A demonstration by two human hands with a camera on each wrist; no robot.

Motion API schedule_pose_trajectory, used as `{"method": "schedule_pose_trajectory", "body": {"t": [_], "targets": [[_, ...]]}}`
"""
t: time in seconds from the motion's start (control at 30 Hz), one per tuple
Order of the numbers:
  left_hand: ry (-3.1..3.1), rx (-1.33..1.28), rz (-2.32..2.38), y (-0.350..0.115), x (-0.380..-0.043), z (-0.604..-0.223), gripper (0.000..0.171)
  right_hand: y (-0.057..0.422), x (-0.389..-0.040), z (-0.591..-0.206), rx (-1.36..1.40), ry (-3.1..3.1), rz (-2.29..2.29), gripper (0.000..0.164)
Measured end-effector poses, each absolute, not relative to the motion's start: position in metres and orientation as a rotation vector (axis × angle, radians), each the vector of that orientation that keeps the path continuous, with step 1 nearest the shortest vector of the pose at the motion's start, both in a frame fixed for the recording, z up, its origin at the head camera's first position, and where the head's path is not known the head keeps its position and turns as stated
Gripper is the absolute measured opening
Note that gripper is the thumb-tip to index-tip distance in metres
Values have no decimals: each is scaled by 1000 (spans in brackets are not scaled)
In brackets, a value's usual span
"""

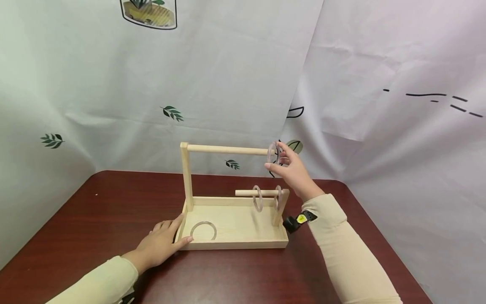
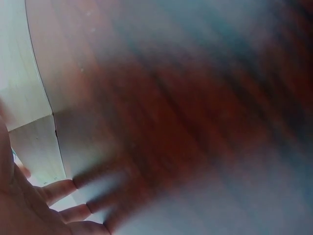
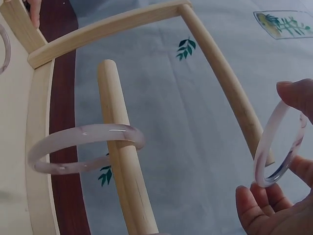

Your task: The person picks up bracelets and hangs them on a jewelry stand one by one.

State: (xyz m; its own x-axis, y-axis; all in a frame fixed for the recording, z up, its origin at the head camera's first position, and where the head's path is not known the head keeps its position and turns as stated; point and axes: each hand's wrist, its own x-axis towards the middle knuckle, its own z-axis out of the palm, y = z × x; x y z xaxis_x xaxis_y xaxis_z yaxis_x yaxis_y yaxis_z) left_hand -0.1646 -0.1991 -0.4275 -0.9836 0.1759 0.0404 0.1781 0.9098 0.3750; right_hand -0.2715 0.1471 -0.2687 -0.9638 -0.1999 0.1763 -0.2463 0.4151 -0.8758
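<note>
My right hand (image 1: 294,171) pinches a pale translucent bangle (image 3: 266,139) between thumb and fingers, at the free end of the upper rod (image 1: 228,150) of a wooden stand. In the right wrist view the rod's tip shows within the bangle's opening. Two similar bangles hang on the shorter lower rod (image 1: 243,193): one bangle (image 1: 260,206) partway along, another bangle (image 1: 279,192) near the right post. One more bangle (image 1: 203,222) lies in the stand's tray (image 1: 239,245). My left hand (image 1: 161,242) rests against the tray's left front corner, thumb on the front wall.
The stand sits on a dark red table (image 1: 125,202). Behind hangs a pale cloth backdrop (image 1: 228,84) with printed leaves. A tall left post (image 1: 187,177) bears the upper rod, and a short right post (image 1: 281,207) bears the lower one.
</note>
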Motion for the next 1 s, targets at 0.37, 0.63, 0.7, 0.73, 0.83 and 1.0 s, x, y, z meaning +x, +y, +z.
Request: {"method": "schedule_pose_trajectory", "body": {"t": [0.37, 0.63, 0.7, 0.73, 0.83, 1.0], "targets": [[-3053, -285, -594, -200, -164, -429, 83, 141, -285, -272, 376, -2540, 1851, 77], [-3045, -286, -596, -199, -165, -429, 83, 132, -291, -275, 405, -2461, 2031, 76], [-3048, -288, -597, -199, -165, -428, 82, 131, -292, -276, 402, -2447, 2058, 76], [-3049, -288, -598, -198, -165, -428, 82, 130, -293, -276, 400, -2434, 2078, 76], [-3054, -289, -603, -198, -164, -427, 82, 127, -294, -277, 403, -2393, 2147, 76], [-3062, -280, -607, -199, -164, -428, 83, 123, -294, -279, 388, -2325, 2269, 76]]}}
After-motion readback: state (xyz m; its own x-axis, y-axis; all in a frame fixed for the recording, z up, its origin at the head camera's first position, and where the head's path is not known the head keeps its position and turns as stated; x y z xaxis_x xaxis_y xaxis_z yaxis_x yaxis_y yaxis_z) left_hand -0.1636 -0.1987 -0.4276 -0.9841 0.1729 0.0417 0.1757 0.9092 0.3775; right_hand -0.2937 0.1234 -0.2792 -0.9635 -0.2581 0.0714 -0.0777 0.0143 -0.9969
